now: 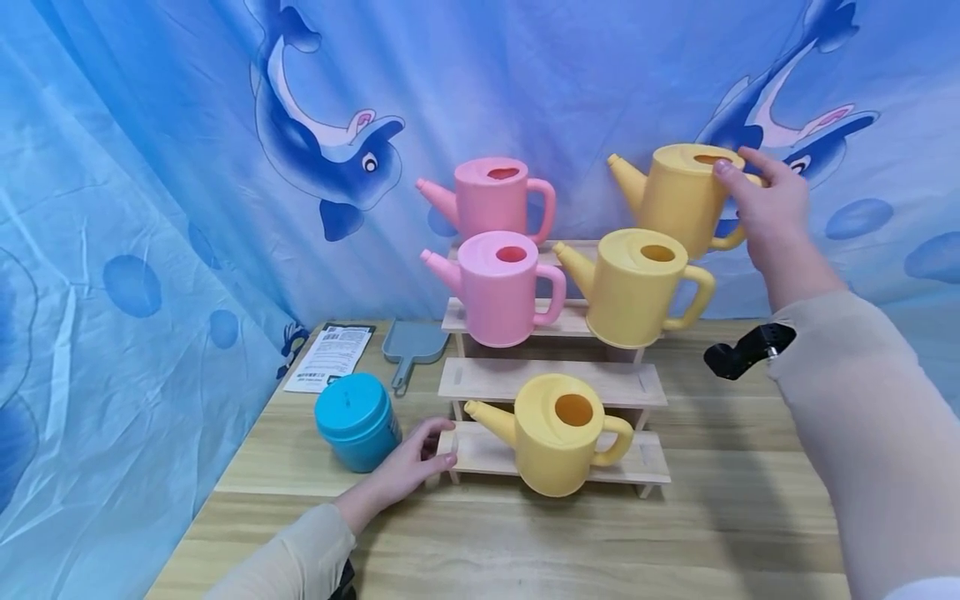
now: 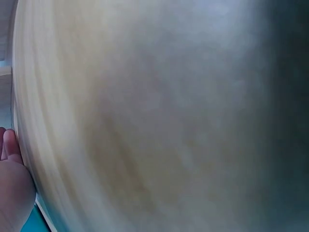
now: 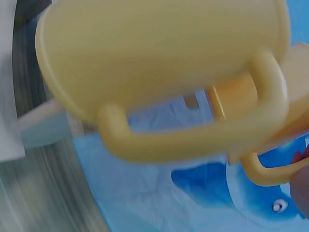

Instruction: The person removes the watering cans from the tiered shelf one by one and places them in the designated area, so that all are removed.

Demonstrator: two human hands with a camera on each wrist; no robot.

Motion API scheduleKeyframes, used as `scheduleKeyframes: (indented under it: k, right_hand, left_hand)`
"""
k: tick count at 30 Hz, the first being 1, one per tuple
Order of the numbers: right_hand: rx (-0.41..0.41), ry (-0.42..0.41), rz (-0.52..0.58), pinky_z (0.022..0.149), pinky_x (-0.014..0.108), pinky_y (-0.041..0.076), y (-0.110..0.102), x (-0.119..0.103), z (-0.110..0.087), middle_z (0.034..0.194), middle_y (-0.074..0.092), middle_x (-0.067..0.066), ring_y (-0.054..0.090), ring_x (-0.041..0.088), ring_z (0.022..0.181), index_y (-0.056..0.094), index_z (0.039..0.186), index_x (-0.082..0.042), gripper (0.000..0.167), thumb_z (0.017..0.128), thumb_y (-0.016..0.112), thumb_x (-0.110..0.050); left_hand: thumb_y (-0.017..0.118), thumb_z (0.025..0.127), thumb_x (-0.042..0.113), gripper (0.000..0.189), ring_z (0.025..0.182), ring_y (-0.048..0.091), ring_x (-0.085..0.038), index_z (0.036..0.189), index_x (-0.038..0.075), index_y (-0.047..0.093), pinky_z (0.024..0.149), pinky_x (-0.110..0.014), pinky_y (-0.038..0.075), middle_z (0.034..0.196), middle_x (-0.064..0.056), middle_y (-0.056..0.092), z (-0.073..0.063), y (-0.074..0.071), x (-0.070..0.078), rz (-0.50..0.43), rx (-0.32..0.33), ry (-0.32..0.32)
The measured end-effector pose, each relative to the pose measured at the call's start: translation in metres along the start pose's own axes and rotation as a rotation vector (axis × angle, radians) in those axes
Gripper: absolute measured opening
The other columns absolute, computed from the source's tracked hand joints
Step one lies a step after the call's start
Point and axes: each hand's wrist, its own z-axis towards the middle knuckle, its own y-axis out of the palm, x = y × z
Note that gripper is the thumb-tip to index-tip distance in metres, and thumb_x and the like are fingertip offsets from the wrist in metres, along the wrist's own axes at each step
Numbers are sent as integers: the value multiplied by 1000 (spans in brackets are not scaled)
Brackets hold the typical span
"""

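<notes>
At the upper right, my right hand (image 1: 776, 204) grips the top and handle side of a yellow-orange watering can (image 1: 681, 200). That can tilts slightly; its base is partly hidden, so contact with the top step cannot be told. Below it, a yellow watering can (image 1: 633, 287) stands on a lower step and fills much of the right wrist view. My left hand (image 1: 405, 462) holds the left end of the lowest step of a wooden stand (image 1: 480, 446), thumb and fingers curved about it. Another yellow watering can (image 1: 551, 446) sits on that step.
A coral-pink watering can (image 1: 491, 200) and a lighter pink one (image 1: 498, 292) occupy the left of the upper steps. Left of the stand are a blue lidded tub (image 1: 356, 421), a grey dustpan (image 1: 414, 342) and a printed packet (image 1: 330, 358). A dolphin-print curtain (image 1: 180, 167) hangs behind.
</notes>
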Motion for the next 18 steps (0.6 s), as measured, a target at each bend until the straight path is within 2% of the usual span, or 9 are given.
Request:
scheduleKeyframes:
  k: [5,9,12,18]
  right_hand:
    - [30,6,18,109,36,20,-23,10,-2,152,19,-7,25,13,135,35,142,-37,72,78,62,-54]
    - [60,49,35,109,35,19,-39,20,-3,152,17,-8,23,13,136,36,142,-38,75,74,64,-55]
    - [76,85,51,110,35,18,-47,30,-5,153,15,-8,21,12,136,35,141,-39,77,72,65,-56]
    - [90,127,100,109,35,20,-55,53,-8,151,19,-8,30,14,126,39,139,-40,78,68,68,-55]
  left_hand:
    - [64,89,28,46,102,45,-23,129,14,45,86,-40,38,124,-10,45,-7,-3,19,-10,7,-31]
    - [64,89,30,47,97,45,-22,128,13,45,81,-36,38,115,-8,47,-10,-6,31,-24,0,-17]
    - [65,89,29,47,94,45,-23,128,13,45,79,-36,38,110,-9,48,-9,-7,33,-35,-13,-10]
    - [64,89,29,45,93,45,-22,128,14,46,79,-35,38,107,-8,49,-10,-10,33,-44,-41,-35]
